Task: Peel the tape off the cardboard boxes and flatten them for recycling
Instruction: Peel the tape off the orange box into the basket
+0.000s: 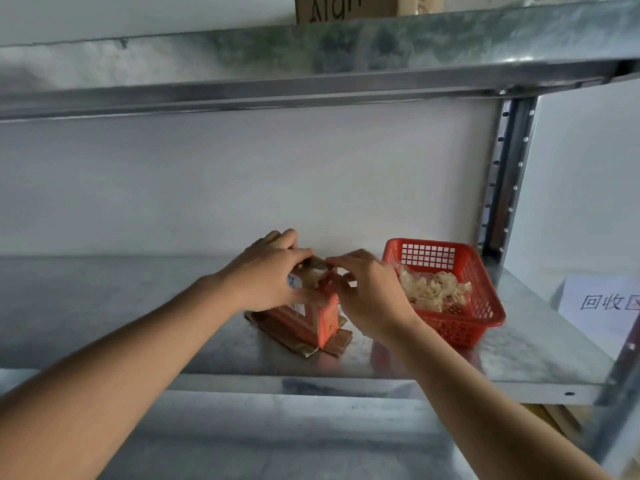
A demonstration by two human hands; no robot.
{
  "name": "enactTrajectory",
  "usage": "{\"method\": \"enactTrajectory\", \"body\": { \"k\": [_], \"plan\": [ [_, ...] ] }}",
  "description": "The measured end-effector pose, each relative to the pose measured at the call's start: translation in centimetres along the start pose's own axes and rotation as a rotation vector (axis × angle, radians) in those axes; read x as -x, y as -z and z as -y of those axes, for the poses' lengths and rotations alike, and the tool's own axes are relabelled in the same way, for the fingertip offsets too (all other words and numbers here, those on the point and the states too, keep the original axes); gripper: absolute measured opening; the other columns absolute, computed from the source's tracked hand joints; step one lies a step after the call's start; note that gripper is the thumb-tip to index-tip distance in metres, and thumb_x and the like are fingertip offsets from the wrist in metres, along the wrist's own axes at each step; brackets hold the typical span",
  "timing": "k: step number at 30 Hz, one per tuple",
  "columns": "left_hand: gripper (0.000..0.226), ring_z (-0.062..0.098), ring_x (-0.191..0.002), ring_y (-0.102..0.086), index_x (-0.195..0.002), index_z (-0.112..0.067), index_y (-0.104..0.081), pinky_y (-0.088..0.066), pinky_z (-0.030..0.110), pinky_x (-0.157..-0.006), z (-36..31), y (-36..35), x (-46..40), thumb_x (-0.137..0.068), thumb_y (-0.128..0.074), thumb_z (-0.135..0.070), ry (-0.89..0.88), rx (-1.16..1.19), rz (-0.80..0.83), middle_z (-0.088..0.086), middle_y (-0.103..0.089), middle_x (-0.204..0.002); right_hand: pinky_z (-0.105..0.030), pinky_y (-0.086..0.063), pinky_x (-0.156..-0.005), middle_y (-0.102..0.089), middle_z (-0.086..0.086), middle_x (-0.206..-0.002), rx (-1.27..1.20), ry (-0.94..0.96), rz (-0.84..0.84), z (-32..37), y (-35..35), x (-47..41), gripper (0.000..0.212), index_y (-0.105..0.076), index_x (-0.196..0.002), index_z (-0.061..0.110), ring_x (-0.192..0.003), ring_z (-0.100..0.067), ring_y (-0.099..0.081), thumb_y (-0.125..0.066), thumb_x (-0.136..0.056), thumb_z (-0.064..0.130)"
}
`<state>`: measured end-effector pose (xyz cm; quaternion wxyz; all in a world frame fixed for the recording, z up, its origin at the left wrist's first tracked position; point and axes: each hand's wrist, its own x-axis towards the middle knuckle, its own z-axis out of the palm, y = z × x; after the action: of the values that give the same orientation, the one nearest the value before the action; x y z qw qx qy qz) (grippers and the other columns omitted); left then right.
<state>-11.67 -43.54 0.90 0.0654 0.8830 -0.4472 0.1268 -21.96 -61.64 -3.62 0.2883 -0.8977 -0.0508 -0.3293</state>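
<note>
1. A galvanised metal shelf [138, 306] against a pale wall carries everything.
2. My left hand [270, 271] grips the top of a small orange cardboard box [323, 320] standing upright mid-shelf on its splayed bottom flaps.
3. My right hand [370, 292] pinches at the box's top edge.
4. Just right sits a red basket [478, 306] holding crumpled tape [433, 292].

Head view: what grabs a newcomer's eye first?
Both hands, left and right, working at the top of a small orange box standing mid-shelf on flattened cardboard. Just right of it, a red basket holds a pile of peeled tape.
</note>
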Motion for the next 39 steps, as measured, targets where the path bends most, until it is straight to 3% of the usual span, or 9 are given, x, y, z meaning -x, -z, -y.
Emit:
{"method": "enactTrajectory", "body": {
  "k": [6, 9, 11, 14, 18, 25, 30, 34, 39],
  "plan": [
    [0.091, 0.012, -0.100, -0.040, -0.109, -0.034, -0.053, -0.051, 0.039, -0.086, 0.6, -0.6, -0.5, -0.055, -0.045, -0.107, 0.061, -0.078, -0.020, -0.013, -0.035, -0.101, -0.027, -0.052, -0.065, -0.063, 0.002, -0.090, 0.294, 0.053, 0.174, 1.4, 1.8, -3.2, 0.025, -0.080, -0.099, 0.016, -0.074, -0.013, -0.058, -0.067, -0.099, 0.037],
    [0.088, 0.013, -0.109, -0.037, -0.100, -0.037, -0.037, -0.048, 0.045, -0.095, 0.8, -1.0, -0.9, -0.048, -0.041, -0.108, 0.085, -0.030, 0.037, -0.009, -0.030, -0.108, -0.034, -0.055, -0.067, -0.070, -0.001, -0.083, 0.371, 0.000, 0.294, 2.7, 2.9, -5.0, 0.028, -0.080, -0.091, 0.014, -0.078, -0.019, -0.063, -0.076, -0.091, 0.042],
    [0.086, 0.012, -0.116, -0.039, -0.101, -0.034, -0.036, -0.042, 0.043, -0.100, 0.9, -1.1, -1.3, -0.050, -0.049, -0.102, 0.090, 0.038, 0.088, -0.009, -0.033, -0.116, -0.028, -0.050, -0.062, -0.071, 0.001, -0.088, 0.419, -0.037, 0.367, 3.8, 3.6, -6.1, 0.021, -0.077, -0.088, 0.018, -0.084, -0.019, -0.064, -0.080, -0.088, 0.040],
    [0.088, 0.009, -0.102, -0.053, -0.107, -0.033, -0.037, -0.047, 0.041, -0.092, 1.1, -1.1, -2.0, -0.053, -0.052, -0.102, 0.058, 0.098, 0.142, -0.013, -0.051, -0.111, -0.032, -0.061, -0.071, -0.073, 0.001, -0.077, 0.431, -0.070, 0.489, 5.1, 4.3, -7.6, 0.021, -0.067, -0.072, 0.028, -0.074, -0.017, -0.073, -0.083, -0.085, 0.031],
    [0.081, 0.002, -0.095, -0.049, -0.115, -0.032, -0.038, -0.037, 0.034, -0.080, 1.0, -0.7, -2.4, -0.064, -0.057, -0.092, 0.051, 0.073, 0.212, -0.017, -0.051, -0.106, -0.033, -0.064, -0.077, -0.075, 0.000, -0.067, 0.402, -0.101, 0.630, 6.4, 4.7, -8.4, 0.018, -0.069, -0.075, 0.024, -0.059, -0.011, -0.074, -0.083, -0.086, 0.023],
    [0.075, 0.009, -0.099, -0.047, -0.115, -0.035, -0.043, -0.036, 0.033, -0.083, 1.0, -0.9, -2.7, -0.067, -0.053, -0.093, 0.025, 0.003, 0.181, -0.014, -0.047, -0.104, -0.038, -0.065, -0.074, -0.077, -0.009, -0.075, 0.343, -0.134, 0.644, 6.4, 4.1, -8.5, 0.019, -0.065, -0.074, 0.013, -0.061, -0.021, -0.076, -0.074, -0.088, 0.004],
    [0.088, 0.010, -0.102, -0.050, -0.117, -0.035, -0.048, -0.038, 0.034, -0.084, 1.6, -1.3, -2.7, -0.059, -0.045, -0.101, 0.003, 0.019, 0.162, -0.015, -0.050, -0.107, -0.033, -0.064, -0.077, -0.077, -0.004, -0.072, 0.338, -0.174, 0.713, 6.4, 4.5, -8.8, 0.013, -0.073, -0.081, 0.011, -0.064, -0.017, -0.077, -0.076, -0.093, 0.015],
    [0.086, 0.009, -0.102, -0.050, -0.119, -0.035, -0.048, -0.035, 0.032, -0.084, 1.4, -1.3, -2.5, -0.060, -0.046, -0.098, 0.001, 0.019, 0.152, -0.015, -0.051, -0.109, -0.019, -0.055, -0.061, -0.078, -0.001, -0.073, 0.334, -0.208, 0.730, 6.7, 4.6, -8.9, 0.014, -0.076, -0.081, 0.011, -0.064, -0.016, -0.077, -0.078, -0.093, 0.018],
    [0.088, 0.011, -0.104, -0.050, -0.120, -0.032, -0.050, -0.035, 0.032, -0.083, 1.6, -1.3, -2.3, -0.062, -0.047, -0.099, -0.011, 0.004, 0.125, -0.012, -0.051, -0.110, -0.026, -0.059, -0.070, -0.078, -0.008, -0.079, 0.401, -0.239, 0.761, 8.0, 3.8, -9.5, 0.009, -0.073, -0.087, 0.005, -0.064, -0.020, -0.077, -0.072, -0.094, 0.009]
  ]
}}
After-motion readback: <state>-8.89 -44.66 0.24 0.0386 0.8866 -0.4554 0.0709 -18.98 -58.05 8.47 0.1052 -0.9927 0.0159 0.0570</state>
